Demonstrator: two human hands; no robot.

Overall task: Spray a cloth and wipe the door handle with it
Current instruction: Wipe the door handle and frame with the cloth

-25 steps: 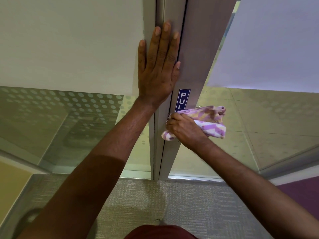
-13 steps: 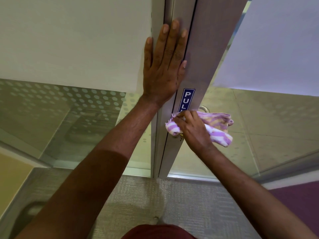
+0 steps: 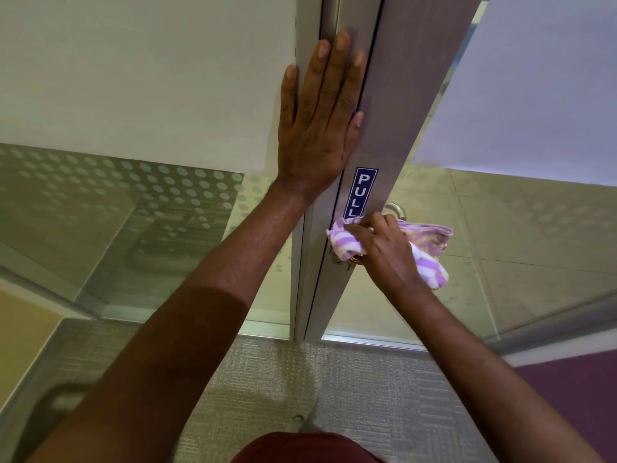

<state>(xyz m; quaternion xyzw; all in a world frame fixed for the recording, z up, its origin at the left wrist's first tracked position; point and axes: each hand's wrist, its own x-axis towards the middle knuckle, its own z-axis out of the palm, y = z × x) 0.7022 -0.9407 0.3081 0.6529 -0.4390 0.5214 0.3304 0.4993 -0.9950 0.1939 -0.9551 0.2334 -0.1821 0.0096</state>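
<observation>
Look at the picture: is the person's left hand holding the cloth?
No, the left hand lies flat on the door frame; the right hand grips the cloth.

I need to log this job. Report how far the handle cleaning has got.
Done: the striped cloth is already in the right hand; no spray bottle shows. In hand: that hand presses the cloth on the door frame just below the PULL sticker, while the left hand braces flat above. Left: the metal door handle peeks out uncovered behind.

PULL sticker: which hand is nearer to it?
Right. The right hand, gripping the cloth, sits at the PULL sticker's lower end; the left hand lies flat on the frame, up and left of it.
</observation>
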